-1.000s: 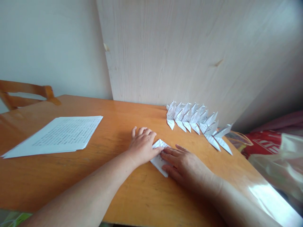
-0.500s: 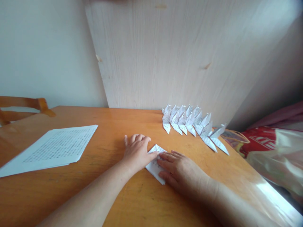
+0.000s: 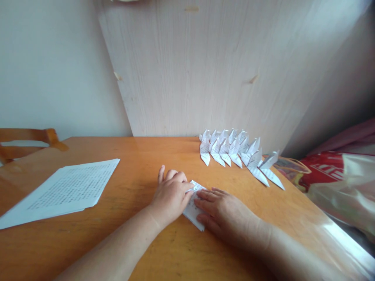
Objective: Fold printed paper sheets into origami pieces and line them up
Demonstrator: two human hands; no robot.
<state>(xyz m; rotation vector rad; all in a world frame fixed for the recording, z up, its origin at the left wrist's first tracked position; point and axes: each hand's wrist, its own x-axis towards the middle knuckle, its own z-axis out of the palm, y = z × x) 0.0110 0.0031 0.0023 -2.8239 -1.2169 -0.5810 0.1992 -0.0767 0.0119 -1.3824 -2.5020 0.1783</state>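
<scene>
A small folded sheet of printed paper [image 3: 193, 212] lies on the wooden table between my hands, its upper corner pointing away from me. My left hand [image 3: 172, 194] pinches a flap at the paper's upper left edge between thumb and bent forefinger, with the little finger raised. My right hand [image 3: 220, 207] rests flat over the right side of the paper, fingers stretched out and pressing on it. That covered side is hidden from me.
Folded paper pieces [image 3: 225, 148] stand in rows at the back right of the table [image 3: 140, 249]. A stack of printed sheets [image 3: 73, 187] lies to the left. Beyond the right edge are red and pale bags [image 3: 325, 171]; a wooden chair [image 3: 29, 136] is at the far left.
My left thumb and fingers have closed on the paper's upper left flap and lifted it slightly. My right hand has stayed on the paper. The view has shifted a little.
</scene>
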